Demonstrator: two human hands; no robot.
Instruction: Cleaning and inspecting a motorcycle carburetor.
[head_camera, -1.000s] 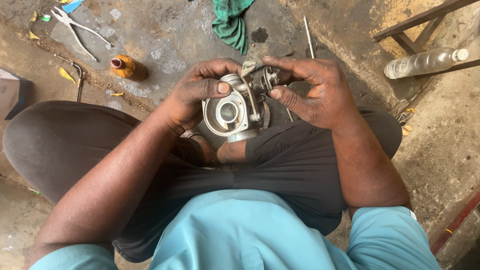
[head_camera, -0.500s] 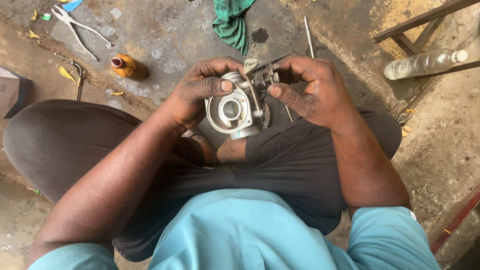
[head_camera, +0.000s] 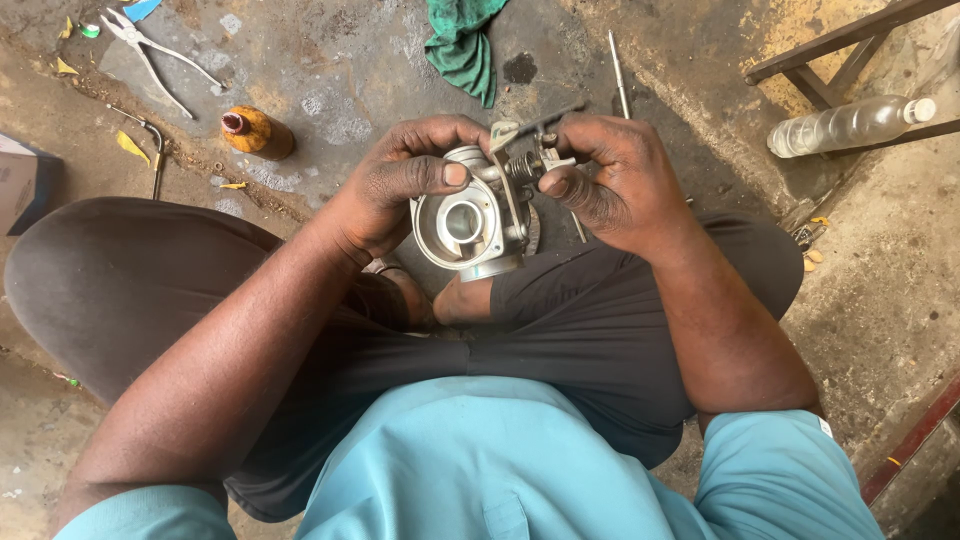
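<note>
I sit on a stained concrete floor, holding a silver metal carburettor body (head_camera: 465, 225) over my lap. My left hand (head_camera: 395, 190) wraps its left side, thumb pressed on the rim of the round bore. My right hand (head_camera: 610, 180) pinches the small spring and lever linkage (head_camera: 525, 160) on the body's upper right side. The round opening faces the camera.
On the floor beyond lie a green rag (head_camera: 462, 42), pliers (head_camera: 155, 55), a small orange bottle (head_camera: 255, 132), a thin metal rod (head_camera: 620, 72) and a bent tool (head_camera: 152, 145). A clear plastic bottle (head_camera: 850, 122) rests by a wooden frame (head_camera: 830, 45) at right. A cardboard box (head_camera: 25, 185) sits left.
The carburettor body has tilted slightly, so its bore faces the camera more. My right fingers have shifted on the spring linkage. Both hands stay on the part.
</note>
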